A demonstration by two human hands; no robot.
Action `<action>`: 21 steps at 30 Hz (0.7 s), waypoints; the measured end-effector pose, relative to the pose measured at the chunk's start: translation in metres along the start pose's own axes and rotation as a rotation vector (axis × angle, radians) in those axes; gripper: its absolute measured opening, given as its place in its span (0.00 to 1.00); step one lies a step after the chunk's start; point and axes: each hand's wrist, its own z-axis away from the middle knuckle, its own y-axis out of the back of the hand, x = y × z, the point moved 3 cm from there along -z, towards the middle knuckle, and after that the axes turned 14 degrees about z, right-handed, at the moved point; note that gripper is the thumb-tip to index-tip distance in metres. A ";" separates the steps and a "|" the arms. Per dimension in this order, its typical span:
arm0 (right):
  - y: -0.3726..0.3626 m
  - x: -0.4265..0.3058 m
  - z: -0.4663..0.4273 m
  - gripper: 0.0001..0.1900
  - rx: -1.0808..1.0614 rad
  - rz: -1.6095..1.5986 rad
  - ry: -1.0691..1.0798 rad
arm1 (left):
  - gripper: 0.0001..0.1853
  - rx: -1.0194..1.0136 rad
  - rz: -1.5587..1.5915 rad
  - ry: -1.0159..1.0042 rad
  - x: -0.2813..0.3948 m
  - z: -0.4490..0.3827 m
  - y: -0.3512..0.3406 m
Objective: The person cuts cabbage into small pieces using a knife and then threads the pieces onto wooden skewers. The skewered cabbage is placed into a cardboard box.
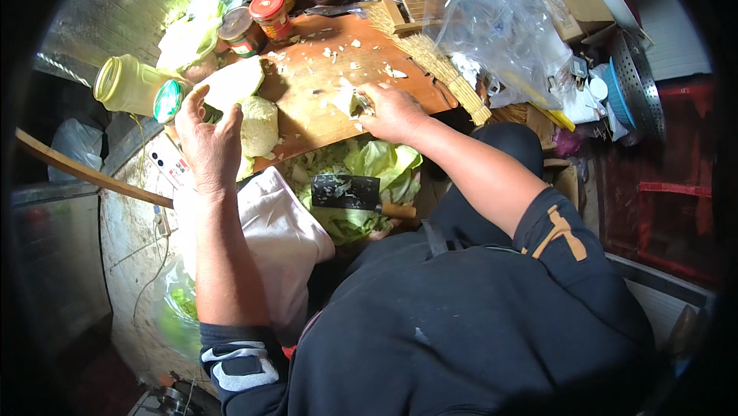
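On a wooden cutting board (pixel 323 82) lie scattered bits of cabbage. My right hand (pixel 392 110) holds a small bunch of pale cabbage pieces (pixel 350 100) over the board's right part. My left hand (pixel 210 139) is raised with its fingers apart at the board's left edge, beside a pale cabbage piece (pixel 259 126) and a larger cut cabbage piece (pixel 235 83). Below the board, a cleaver (pixel 346 192) with a black blade and wooden handle lies on cabbage leaves (pixel 386 171). Whether the left fingertips touch the larger piece is unclear.
Lidded glass jars (pixel 271 12) stand behind the board. At the left are an open plastic jar (pixel 130 84), a green lid (pixel 169 100) and a phone (pixel 170 159). A straw brush (pixel 444 76) and clear plastic bags (pixel 496 18) lie at the right. White cloth (pixel 282 214) hangs near my left forearm.
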 end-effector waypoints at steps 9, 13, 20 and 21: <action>-0.027 -0.015 -0.028 0.27 0.123 0.019 -0.073 | 0.17 -0.286 0.432 0.257 0.006 0.017 -0.030; -0.028 -0.014 -0.030 0.25 0.151 0.067 -0.061 | 0.19 -0.501 0.211 0.284 0.008 0.029 -0.066; -0.026 0.002 -0.017 0.24 0.125 0.017 0.025 | 0.25 -0.665 0.022 0.322 -0.021 0.037 -0.132; -0.026 0.003 -0.016 0.24 0.107 -0.003 0.030 | 0.25 -0.679 0.024 0.338 -0.024 0.039 -0.138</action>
